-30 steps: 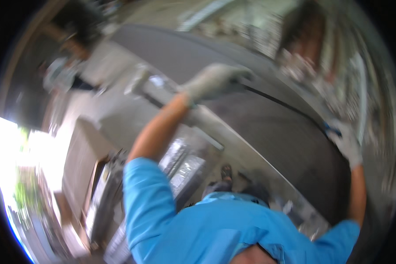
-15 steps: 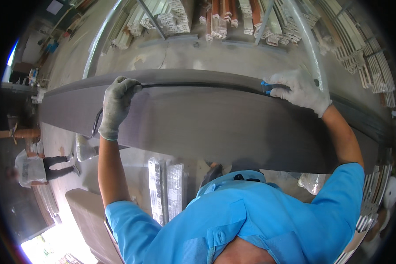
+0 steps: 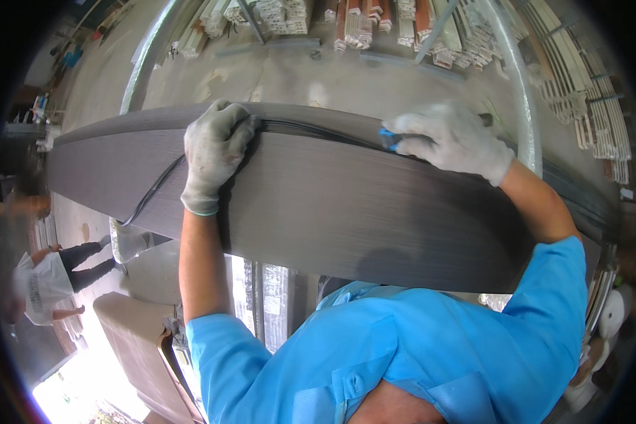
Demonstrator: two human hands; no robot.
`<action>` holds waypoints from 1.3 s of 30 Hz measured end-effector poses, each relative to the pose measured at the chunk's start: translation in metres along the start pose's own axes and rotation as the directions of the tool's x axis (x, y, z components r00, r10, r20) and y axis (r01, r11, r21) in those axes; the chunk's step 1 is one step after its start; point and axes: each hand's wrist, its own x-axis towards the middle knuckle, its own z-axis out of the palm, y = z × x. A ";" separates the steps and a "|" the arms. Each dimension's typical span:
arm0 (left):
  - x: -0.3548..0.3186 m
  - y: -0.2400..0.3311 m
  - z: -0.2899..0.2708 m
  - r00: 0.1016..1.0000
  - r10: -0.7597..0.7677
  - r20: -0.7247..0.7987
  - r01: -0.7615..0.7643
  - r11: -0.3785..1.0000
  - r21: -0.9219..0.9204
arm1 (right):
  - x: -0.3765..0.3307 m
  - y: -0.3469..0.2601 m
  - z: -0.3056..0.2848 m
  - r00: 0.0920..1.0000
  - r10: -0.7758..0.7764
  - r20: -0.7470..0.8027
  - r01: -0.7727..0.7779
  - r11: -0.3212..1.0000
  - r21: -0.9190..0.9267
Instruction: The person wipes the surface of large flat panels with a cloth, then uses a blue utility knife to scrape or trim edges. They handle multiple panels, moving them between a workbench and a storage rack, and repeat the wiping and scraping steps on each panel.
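Note:
A long dark brown panel (image 3: pixel 332 212) with wood-like grain lies across in front of me. Black flexible strip (image 3: pixel 314 131) runs along the groove near its far edge, and a loose length of it hangs over the panel at the left. My left hand (image 3: pixel 215 159), in a whitish work glove, is closed on the strip, its fingers curled at the far edge. My right hand (image 3: pixel 452 141), also gloved and slightly blurred, grips a small blue and black hand tool (image 3: pixel 390 138) against the strip. The tool's exact kind is not clear.
Wrapped rails (image 3: pixel 523 106) stand beyond the panel's far side. Stacked white and brown profiles (image 3: pixel 360 28) lie on racks farther back. At the lower left stands a brown boxy piece (image 3: pixel 138 346). Another person (image 3: pixel 49 283) walks at the far left.
My left hand has slid right along the strip, and my right hand has come left with the tool. The gap between them is shorter. The person at the left has shifted.

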 end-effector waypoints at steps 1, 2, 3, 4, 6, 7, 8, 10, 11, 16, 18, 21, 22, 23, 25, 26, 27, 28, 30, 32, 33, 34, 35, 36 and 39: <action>0.000 -0.001 0.000 1.000 -0.005 0.005 0.005 1.000 0.009 | 0.023 -0.007 0.008 0.998 -0.053 -0.028 0.053 0.998 0.012; 0.000 -0.001 0.000 1.000 0.002 0.007 -0.002 1.000 0.012 | 0.043 -0.014 0.016 0.999 -0.042 0.003 0.042 0.999 0.010; 0.001 -0.003 -0.001 0.998 -0.043 0.038 0.042 0.999 0.022 | 0.065 -0.019 0.022 0.996 -0.090 0.002 0.090 0.996 -0.022; 0.001 -0.003 0.000 0.999 -0.036 0.028 0.035 0.999 0.022 | 0.087 -0.024 0.031 0.996 -0.073 0.058 0.078 0.994 -0.072; 0.002 -0.005 0.000 1.000 -0.021 0.017 0.021 0.999 0.029 | 0.112 -0.032 0.038 0.992 -0.047 0.115 0.061 0.990 -0.126; 0.003 -0.006 0.000 1.000 -0.005 0.008 0.004 0.999 0.037 | 0.120 -0.035 0.040 0.992 -0.049 0.119 0.065 0.989 -0.133; 0.003 -0.008 0.000 0.999 0.047 -0.022 -0.047 0.999 0.022 | 0.127 -0.038 0.042 0.991 -0.114 0.066 0.120 0.987 -0.102; 0.001 -0.013 -0.003 0.995 0.091 -0.033 -0.091 0.996 0.007 | 0.130 -0.041 0.043 0.993 -0.101 0.056 0.106 0.988 -0.108; -0.001 -0.018 -0.007 0.992 0.130 0.000 -0.130 0.991 0.022 | 0.128 -0.043 0.042 0.993 -0.107 0.047 0.111 0.990 -0.091; -0.055 -0.063 -0.073 0.981 0.189 0.035 -0.187 0.981 -0.053 | 0.120 -0.044 0.041 0.997 -0.072 0.023 0.074 0.990 -0.123; -0.098 -0.085 -0.129 0.985 -0.166 0.051 0.169 0.984 -0.063 | 0.118 -0.045 0.042 0.999 -0.026 0.019 0.029 0.989 -0.142; -0.151 -0.106 -0.210 0.793 -0.591 0.151 0.598 0.707 -0.378 | 0.116 -0.046 0.043 0.999 -0.040 0.029 0.043 0.993 -0.114; -0.164 -0.107 -0.228 0.803 -0.570 0.176 0.574 0.658 -0.487 | 0.116 -0.047 0.043 0.998 -0.058 0.013 0.059 0.994 -0.092; -0.165 -0.110 -0.239 0.834 -0.520 0.184 0.546 0.731 -0.409 | 0.116 -0.047 0.043 0.999 -0.039 0.013 0.040 0.993 -0.111; -0.155 -0.112 -0.250 0.841 -0.532 0.102 0.534 0.782 -0.321 | 0.116 -0.047 0.042 0.999 -0.036 0.029 0.039 0.992 -0.122; -0.139 -0.116 -0.248 0.850 -0.526 0.031 0.504 0.795 -0.337 | 0.117 -0.047 0.041 0.999 -0.038 0.020 0.040 0.992 -0.116; -0.122 -0.119 -0.246 0.901 -0.425 -0.088 0.381 0.872 -0.307 | 0.117 -0.048 0.040 0.998 -0.055 0.012 0.056 0.993 -0.102; -0.101 -0.126 -0.241 0.951 -0.282 -0.126 0.267 0.956 -0.118 | 0.118 -0.048 0.040 0.998 -0.058 -0.007 0.057 0.995 -0.087; -0.060 -0.142 -0.229 0.992 -0.020 -0.126 0.044 0.981 0.188 | 0.118 -0.049 0.039 0.997 -0.074 -0.015 0.073 0.995 -0.062; -0.038 -0.159 -0.206 0.996 -0.043 -0.076 0.059 0.976 0.209 | 0.119 -0.049 0.038 0.996 -0.081 -0.033 0.078 0.994 -0.082; -0.031 -0.167 -0.196 0.982 -0.171 -0.077 0.183 0.965 0.190 | 0.119 -0.049 0.038 0.997 -0.071 -0.036 0.069 0.996 -0.054; -0.024 -0.174 -0.187 0.951 -0.305 -0.056 0.310 0.937 0.162 | 0.119 -0.049 0.038 0.997 -0.063 -0.031 0.062 0.997 -0.053; -0.022 -0.181 -0.184 0.937 -0.349 -0.010 0.349 0.936 0.053 | 0.119 -0.048 0.037 0.998 -0.053 -0.025 0.052 0.997 -0.053; -0.022 -0.185 -0.181 0.907 -0.415 0.068 0.419 0.906 -0.067 | 0.119 -0.047 0.037 0.999 -0.046 -0.028 0.044 0.998 -0.054; -0.030 -0.197 -0.192 0.835 -0.503 0.221 0.549 0.749 -0.371 | 0.119 -0.045 0.039 0.999 -0.037 -0.006 0.036 0.998 -0.051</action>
